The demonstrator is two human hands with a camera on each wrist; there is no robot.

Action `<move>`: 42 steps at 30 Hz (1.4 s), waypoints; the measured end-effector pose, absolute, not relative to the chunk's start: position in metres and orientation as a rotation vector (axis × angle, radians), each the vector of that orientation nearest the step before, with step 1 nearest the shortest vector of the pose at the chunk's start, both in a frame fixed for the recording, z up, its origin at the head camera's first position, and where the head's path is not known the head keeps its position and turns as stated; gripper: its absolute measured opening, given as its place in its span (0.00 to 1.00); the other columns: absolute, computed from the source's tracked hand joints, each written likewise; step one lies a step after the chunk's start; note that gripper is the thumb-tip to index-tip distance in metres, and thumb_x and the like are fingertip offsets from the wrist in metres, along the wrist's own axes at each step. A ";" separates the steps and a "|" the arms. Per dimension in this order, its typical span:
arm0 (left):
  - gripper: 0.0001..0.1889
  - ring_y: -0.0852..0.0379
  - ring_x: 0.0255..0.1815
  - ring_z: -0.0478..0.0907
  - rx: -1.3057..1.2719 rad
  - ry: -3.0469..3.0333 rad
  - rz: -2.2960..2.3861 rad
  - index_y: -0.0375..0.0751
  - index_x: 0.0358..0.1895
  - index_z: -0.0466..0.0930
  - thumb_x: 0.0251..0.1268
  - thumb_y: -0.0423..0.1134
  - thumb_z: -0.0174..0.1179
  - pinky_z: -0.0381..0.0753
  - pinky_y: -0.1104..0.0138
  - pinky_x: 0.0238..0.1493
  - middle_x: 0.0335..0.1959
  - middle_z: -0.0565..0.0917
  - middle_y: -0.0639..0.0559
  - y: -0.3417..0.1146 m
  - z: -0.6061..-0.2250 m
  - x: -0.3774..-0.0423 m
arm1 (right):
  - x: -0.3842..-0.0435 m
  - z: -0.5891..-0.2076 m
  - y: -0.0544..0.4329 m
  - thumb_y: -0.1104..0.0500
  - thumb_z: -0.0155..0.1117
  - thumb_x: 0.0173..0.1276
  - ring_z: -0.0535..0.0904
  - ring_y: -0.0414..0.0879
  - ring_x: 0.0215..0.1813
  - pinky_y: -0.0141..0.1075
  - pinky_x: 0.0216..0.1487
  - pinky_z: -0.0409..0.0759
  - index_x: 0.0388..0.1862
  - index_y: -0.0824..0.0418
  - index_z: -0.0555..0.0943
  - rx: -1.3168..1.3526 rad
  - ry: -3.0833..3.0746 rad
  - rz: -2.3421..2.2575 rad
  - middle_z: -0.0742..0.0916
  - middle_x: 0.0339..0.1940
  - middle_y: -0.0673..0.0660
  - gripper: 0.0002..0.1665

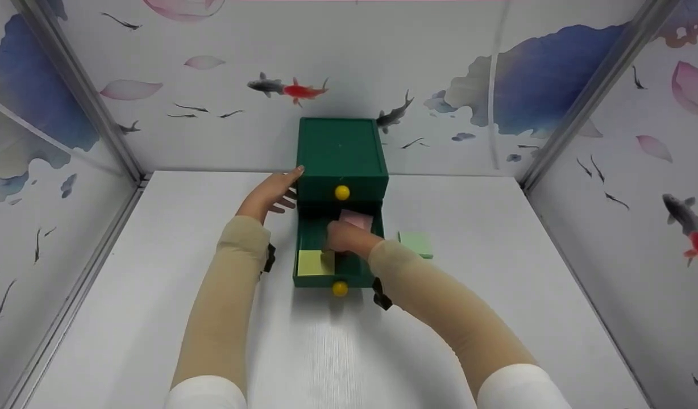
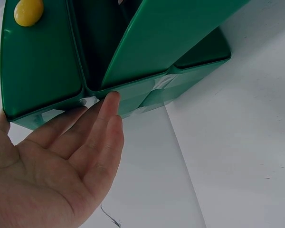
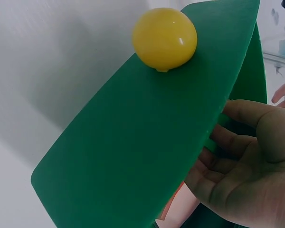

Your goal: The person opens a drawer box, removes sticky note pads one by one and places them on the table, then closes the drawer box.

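A green two-drawer cabinet [image 1: 340, 149] stands against the back wall, its lower drawer [image 1: 314, 230] pulled out. Inside that drawer are a yellow sticky-note pad [image 1: 312, 264] at the front left and a pink one [image 1: 357, 218] toward the back right. My right hand [image 1: 349, 237] reaches down into the drawer, fingers beside the yellow pad's right edge; the drawer front [image 3: 133, 133] hides the fingertips in the right wrist view, so I cannot tell whether they pinch anything. My left hand [image 2: 61, 166] rests its extended fingers along the cabinet's left side.
A light green sticky-note pad [image 1: 415, 244] lies on the white table [image 1: 468, 295] right of the cabinet. Round yellow knobs [image 1: 342, 192] mark both drawer fronts. Printed panels with fish and petals enclose the table at the back and both sides, with metal posts [image 1: 588, 94] at the corners.
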State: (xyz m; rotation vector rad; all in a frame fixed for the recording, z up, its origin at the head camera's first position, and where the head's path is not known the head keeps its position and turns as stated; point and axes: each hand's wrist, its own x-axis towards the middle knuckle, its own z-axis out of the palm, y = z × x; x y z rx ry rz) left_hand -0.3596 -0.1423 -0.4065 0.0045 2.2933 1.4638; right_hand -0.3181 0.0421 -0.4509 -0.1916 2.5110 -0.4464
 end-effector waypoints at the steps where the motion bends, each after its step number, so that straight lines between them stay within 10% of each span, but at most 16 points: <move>1: 0.39 0.37 0.61 0.73 0.005 2.294 1.463 0.35 0.72 0.61 0.74 0.66 0.37 0.71 0.48 0.61 0.64 0.71 0.34 -0.142 -0.406 -0.359 | -0.318 -0.451 0.042 0.54 0.64 0.70 0.80 0.50 0.41 0.44 0.52 0.78 0.49 0.57 0.79 -0.201 2.519 -0.449 0.84 0.39 0.54 0.12; 42: 0.41 0.36 0.63 0.71 0.001 2.286 1.448 0.32 0.72 0.61 0.74 0.66 0.37 0.70 0.48 0.62 0.64 0.71 0.33 -0.142 -0.407 -0.362 | -0.324 -0.434 0.078 0.65 0.67 0.66 0.84 0.51 0.40 0.45 0.46 0.82 0.39 0.62 0.85 -0.475 2.451 -0.733 0.86 0.35 0.54 0.04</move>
